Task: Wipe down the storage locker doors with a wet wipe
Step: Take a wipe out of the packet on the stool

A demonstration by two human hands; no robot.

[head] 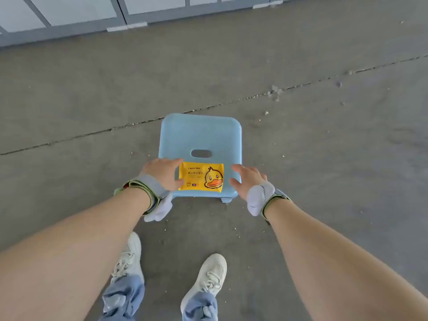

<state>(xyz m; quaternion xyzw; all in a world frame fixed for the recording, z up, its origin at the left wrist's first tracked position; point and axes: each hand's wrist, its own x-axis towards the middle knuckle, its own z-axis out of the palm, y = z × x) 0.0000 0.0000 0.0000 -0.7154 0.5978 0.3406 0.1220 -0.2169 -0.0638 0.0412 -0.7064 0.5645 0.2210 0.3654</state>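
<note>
Touching spread left hand (162,173), wipe pack (201,177) (on stool (201,135)) lies beside spread right hand (247,181).

I have only one view: a wide-angle camera on the wearer's head, pitched steeply down at the concrete floor (324,158). The blue stool (201,135) sits near, at centre frame. White shoes (209,273) mark the bottom edge, and the storage locker doors (69,15) barely graze the top left.
</note>
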